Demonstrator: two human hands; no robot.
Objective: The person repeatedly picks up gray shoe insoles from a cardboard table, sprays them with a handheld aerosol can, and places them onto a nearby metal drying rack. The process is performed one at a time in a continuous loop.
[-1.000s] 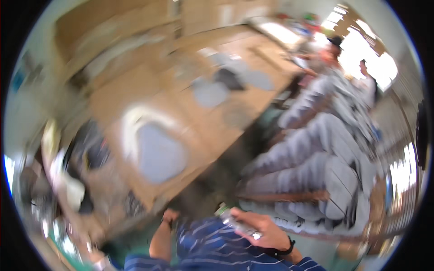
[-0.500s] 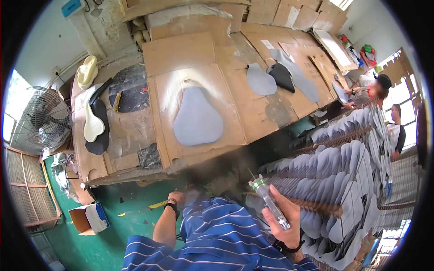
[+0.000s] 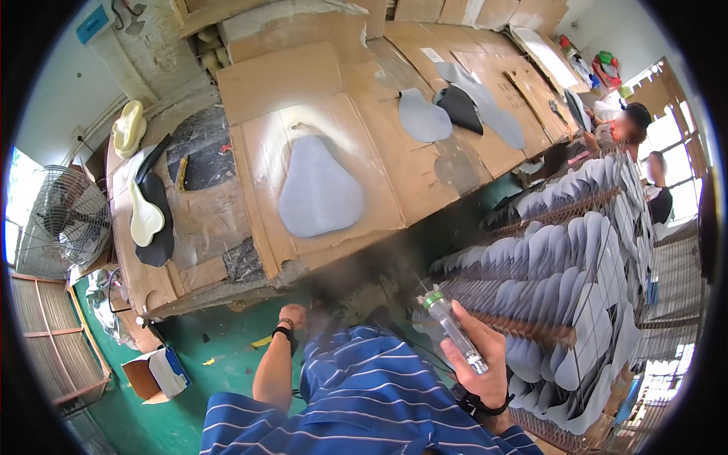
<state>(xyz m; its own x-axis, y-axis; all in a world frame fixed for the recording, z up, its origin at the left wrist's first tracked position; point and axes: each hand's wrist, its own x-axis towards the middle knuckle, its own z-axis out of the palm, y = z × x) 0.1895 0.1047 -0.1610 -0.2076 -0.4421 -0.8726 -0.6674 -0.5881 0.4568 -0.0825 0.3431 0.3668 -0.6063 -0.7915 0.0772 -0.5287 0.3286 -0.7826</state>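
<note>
My right hand (image 3: 479,350) is closed around a silvery, partly see-through spray gun (image 3: 456,332) with a green collar. Its thin tip points up and away, toward the table's front edge. At that same edge, further left, my left hand (image 3: 293,315) hangs low with its fingers curled in. Whatever it may hold is hidden. Beyond both hands a grey pear-shaped sheet (image 3: 320,189) lies flat on the cardboard (image 3: 371,163), its narrow end away from me. Pale overspray surrounds that narrow end. Neither hand touches the sheet.
Wire racks (image 3: 523,334) full of grey sheets stand close on my right. Cream saddle-shaped forms (image 3: 145,216) and loose grey sheets (image 3: 425,117) lie on the table. A fan (image 3: 64,216) is at left, an open box (image 3: 157,375) on the floor. Co-workers (image 3: 626,125) are at far right.
The whole view has shifted slightly, so the table sits a little higher and further left. My left hand has risen slightly. My right hand still grips the spray gun in nearly the same pose.
</note>
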